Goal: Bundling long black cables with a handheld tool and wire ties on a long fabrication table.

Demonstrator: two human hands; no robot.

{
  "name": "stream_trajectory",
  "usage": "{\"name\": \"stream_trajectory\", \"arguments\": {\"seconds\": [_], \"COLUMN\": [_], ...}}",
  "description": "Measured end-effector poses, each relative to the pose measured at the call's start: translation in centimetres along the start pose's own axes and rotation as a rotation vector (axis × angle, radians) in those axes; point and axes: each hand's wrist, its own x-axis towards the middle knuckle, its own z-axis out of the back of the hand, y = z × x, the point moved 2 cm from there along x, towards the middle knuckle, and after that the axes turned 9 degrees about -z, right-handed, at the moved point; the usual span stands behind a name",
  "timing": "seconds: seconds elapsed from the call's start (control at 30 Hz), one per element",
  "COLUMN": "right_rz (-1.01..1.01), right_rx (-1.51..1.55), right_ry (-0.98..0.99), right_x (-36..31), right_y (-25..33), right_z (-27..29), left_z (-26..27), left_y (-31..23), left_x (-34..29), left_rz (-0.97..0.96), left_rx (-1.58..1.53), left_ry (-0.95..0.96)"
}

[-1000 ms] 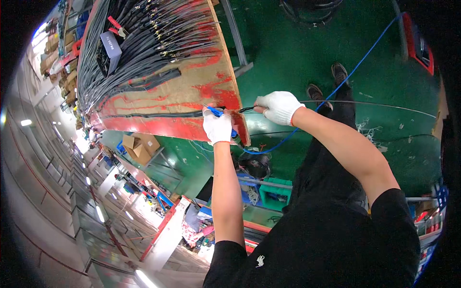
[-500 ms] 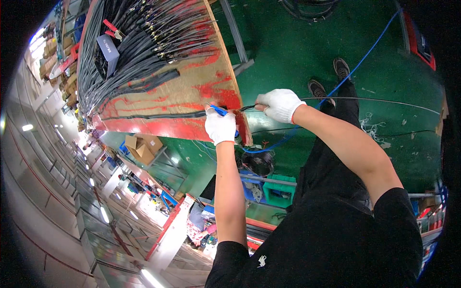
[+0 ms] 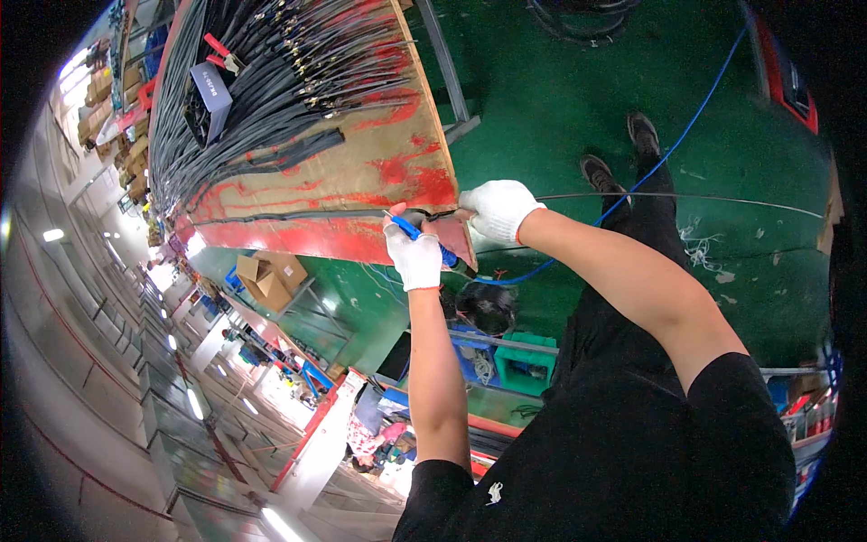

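My left hand (image 3: 415, 255), in a white glove with bare fingertips, is closed round a slim blue tool (image 3: 403, 226) with a thin tip. A blue hose (image 3: 533, 273) appears to run from its rear end. Under these fingers passes a long black cable or sleeve (image 3: 307, 216) lying along the board's near edge; whether they also pinch it is unclear. My right hand (image 3: 501, 210), gloved the same way, is closed on the black cable just past the board's corner. Beyond it a thin dark cable (image 3: 686, 194) stretches off to the right.
A wooden board (image 3: 361, 154) with red paint bears a large bundle of grey and black cables (image 3: 262, 99), a grey-blue box (image 3: 212, 88) and red-handled pliers (image 3: 217, 50). Below are an open carton (image 3: 266, 282) and a green crate (image 3: 526, 363). The blue hose crosses the green floor.
My right hand has moved left along the cable, closer to my left hand and the board's corner. My left hand has turned slightly, showing more of the blue tool.
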Motion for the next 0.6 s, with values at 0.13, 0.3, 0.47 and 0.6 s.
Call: {"name": "stream_trajectory", "arguments": {"seconds": [0.13, 0.3, 0.47, 0.6], "right_rz": [-0.028, -0.037, -0.031, -0.016], "right_rx": [-0.026, -0.059, -0.063, -0.078], "right_ry": [0.001, -0.026, -0.085, -0.163], "right_x": [0.1, -0.3, -0.1, 0.2], "right_y": [0.6, 1.0, 0.8, 0.7], "right_z": [-0.2, -0.2, -0.7, -1.8], "left_z": [0.5, 0.6, 0.1, -0.9], "left_y": [-0.6, -0.5, -0.8, 0.0], "left_x": [-0.6, -0.7, -1.0, -1.0], "left_rz": [-0.009, 0.026, 0.026, -0.002], "left_rx": [-0.018, -0.127, -0.085, 0.243], "left_ry": [-0.017, -0.048, -0.072, -0.143]}}
